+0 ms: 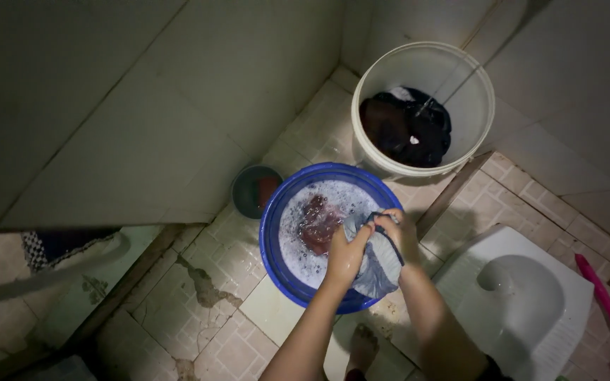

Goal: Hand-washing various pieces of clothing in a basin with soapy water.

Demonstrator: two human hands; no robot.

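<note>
Cracked floor tiles [213, 282] and pale tiled walls close in a dim washroom corner. Both hands meet over the near right rim of the blue basin [271, 233] — the left hand [347, 248] and right hand [392, 227] each closed tight on the same grey cloth [379, 262], bunched between them, its length hanging down toward the person over the rim. A reddish garment [317, 224] soaks in suds just left of the hands. Beyond — a white bucket [474, 92] holding dark clothes; a squat toilet [531, 296] lies right.
</note>
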